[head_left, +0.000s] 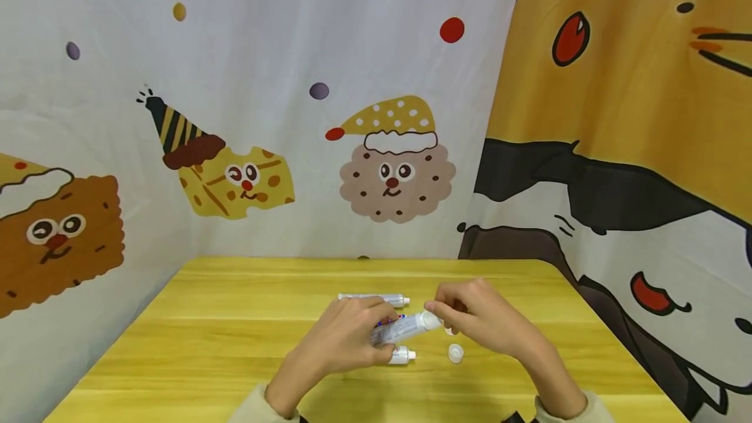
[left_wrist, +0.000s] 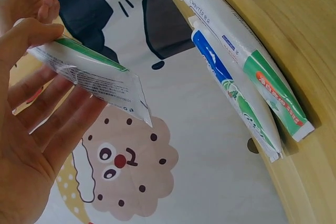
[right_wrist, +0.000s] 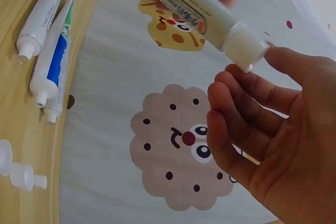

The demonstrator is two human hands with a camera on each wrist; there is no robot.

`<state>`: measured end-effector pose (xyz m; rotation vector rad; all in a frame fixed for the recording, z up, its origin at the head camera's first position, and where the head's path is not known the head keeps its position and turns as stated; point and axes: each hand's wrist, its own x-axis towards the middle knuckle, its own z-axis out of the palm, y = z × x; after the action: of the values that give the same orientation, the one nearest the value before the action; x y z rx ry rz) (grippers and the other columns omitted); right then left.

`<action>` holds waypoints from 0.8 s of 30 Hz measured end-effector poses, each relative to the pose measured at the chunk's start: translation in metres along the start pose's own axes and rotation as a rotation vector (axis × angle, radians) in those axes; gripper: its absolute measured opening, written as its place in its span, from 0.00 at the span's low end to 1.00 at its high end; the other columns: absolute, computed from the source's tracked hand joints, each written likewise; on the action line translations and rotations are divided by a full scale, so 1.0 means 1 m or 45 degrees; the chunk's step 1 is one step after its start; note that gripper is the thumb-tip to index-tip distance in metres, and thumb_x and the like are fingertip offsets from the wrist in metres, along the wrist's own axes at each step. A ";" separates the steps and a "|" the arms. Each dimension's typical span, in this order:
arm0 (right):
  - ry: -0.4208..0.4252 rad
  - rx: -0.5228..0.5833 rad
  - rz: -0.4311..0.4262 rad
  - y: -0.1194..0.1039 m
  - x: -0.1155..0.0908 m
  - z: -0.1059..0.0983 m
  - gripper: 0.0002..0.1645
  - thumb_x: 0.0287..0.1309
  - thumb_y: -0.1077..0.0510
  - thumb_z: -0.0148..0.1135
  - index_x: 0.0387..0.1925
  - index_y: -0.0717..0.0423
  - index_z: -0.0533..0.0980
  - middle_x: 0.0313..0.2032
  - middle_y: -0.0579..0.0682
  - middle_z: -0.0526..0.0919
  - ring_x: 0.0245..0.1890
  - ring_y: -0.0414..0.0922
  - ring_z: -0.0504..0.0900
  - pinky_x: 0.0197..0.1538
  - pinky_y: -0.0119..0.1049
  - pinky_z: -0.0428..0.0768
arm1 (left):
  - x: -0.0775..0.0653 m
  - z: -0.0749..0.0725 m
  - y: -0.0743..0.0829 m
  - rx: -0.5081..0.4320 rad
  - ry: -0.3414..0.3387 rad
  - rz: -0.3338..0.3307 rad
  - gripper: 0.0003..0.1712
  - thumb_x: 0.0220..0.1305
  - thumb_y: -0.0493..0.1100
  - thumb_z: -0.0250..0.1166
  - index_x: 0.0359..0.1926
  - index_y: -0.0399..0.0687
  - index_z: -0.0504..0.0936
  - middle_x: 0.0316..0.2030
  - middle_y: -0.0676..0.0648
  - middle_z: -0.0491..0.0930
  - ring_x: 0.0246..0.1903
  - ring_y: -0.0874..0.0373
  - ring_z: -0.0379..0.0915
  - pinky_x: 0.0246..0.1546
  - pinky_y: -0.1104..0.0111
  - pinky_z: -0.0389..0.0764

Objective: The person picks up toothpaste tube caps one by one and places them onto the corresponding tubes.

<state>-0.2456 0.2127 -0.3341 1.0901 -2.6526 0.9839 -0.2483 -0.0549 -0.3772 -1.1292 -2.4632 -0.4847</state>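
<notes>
- Left hand (head_left: 349, 335), above the yellow table (head_left: 235, 338): the thumb bends over the tube and the fingers support it from the other side, spread rather than clenched. That looks about right; a harder squeeze could push paste out.
- Three more tubes lie behind and below this hand, bare nozzles pointing right: a far tube (head_left: 373, 299), a mostly hidden middle tube (head_left: 392, 320) and a near tube (head_left: 399, 356). Best to work above them so that none gets knocked.
- The held tube (head_left: 402, 329) is raised off the table between the two hands, cap end tilted up to the right. Bracing it nearer the shoulder should stop the soft body twisting.
- The white cap (head_left: 431, 320) sits at that end. Turning it in line with the tube would spare the thread; whether it is going on or coming off, I cannot tell.
- A loose cap (head_left: 455, 353) lies on the table below, another partly hidden beside it; sleeves should clear both.
- Right hand (head_left: 484, 315): thumb and forefinger nearly closed, lightly pinching the cap, other fingers curled loosely. A fuller grip round its sides would probably turn it more surely.
</notes>
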 end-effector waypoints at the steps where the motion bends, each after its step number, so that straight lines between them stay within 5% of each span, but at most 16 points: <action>1: 0.001 -0.005 -0.001 0.000 0.000 0.001 0.18 0.76 0.45 0.57 0.26 0.43 0.78 0.19 0.38 0.78 0.18 0.31 0.75 0.23 0.29 0.75 | 0.000 0.000 0.000 0.000 0.001 0.004 0.14 0.52 0.49 0.74 0.41 0.55 0.87 0.37 0.59 0.85 0.25 0.75 0.68 0.23 0.84 0.67; 6: -0.001 -0.043 0.034 0.001 0.001 0.003 0.23 0.79 0.46 0.50 0.24 0.42 0.75 0.18 0.38 0.77 0.18 0.32 0.75 0.26 0.30 0.76 | -0.001 0.001 0.000 0.011 0.005 0.004 0.14 0.52 0.49 0.75 0.41 0.56 0.87 0.36 0.59 0.85 0.24 0.75 0.68 0.23 0.84 0.66; 9: 0.052 -0.060 0.061 0.001 0.001 0.002 0.19 0.81 0.47 0.48 0.32 0.40 0.79 0.25 0.35 0.81 0.26 0.32 0.79 0.33 0.31 0.80 | 0.000 0.001 -0.001 0.002 0.003 -0.004 0.14 0.52 0.50 0.75 0.40 0.56 0.87 0.36 0.59 0.85 0.24 0.75 0.67 0.23 0.84 0.66; 13: 0.129 -0.032 -0.029 0.000 -0.004 -0.001 0.05 0.73 0.51 0.61 0.46 0.39 0.80 0.39 0.34 0.85 0.39 0.34 0.83 0.44 0.34 0.84 | -0.002 0.001 -0.001 -0.017 -0.020 -0.026 0.14 0.52 0.50 0.74 0.41 0.57 0.87 0.36 0.60 0.85 0.24 0.75 0.67 0.22 0.83 0.66; 18: 0.066 -0.044 -0.160 0.000 -0.006 -0.003 0.20 0.58 0.55 0.76 0.51 0.41 0.79 0.46 0.38 0.85 0.44 0.35 0.84 0.46 0.35 0.86 | -0.003 0.000 -0.002 -0.024 -0.043 -0.051 0.14 0.53 0.50 0.74 0.42 0.56 0.87 0.37 0.59 0.86 0.24 0.74 0.68 0.22 0.82 0.67; 24: -0.014 -0.021 -0.148 0.000 -0.003 -0.002 0.17 0.59 0.60 0.75 0.48 0.43 0.79 0.41 0.38 0.86 0.36 0.32 0.83 0.40 0.32 0.85 | -0.003 -0.002 -0.002 0.000 -0.029 -0.031 0.15 0.52 0.50 0.74 0.42 0.56 0.87 0.37 0.59 0.86 0.24 0.74 0.68 0.23 0.82 0.67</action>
<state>-0.2436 0.2160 -0.3341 1.2341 -2.5672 0.9351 -0.2482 -0.0586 -0.3774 -1.1124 -2.4993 -0.4809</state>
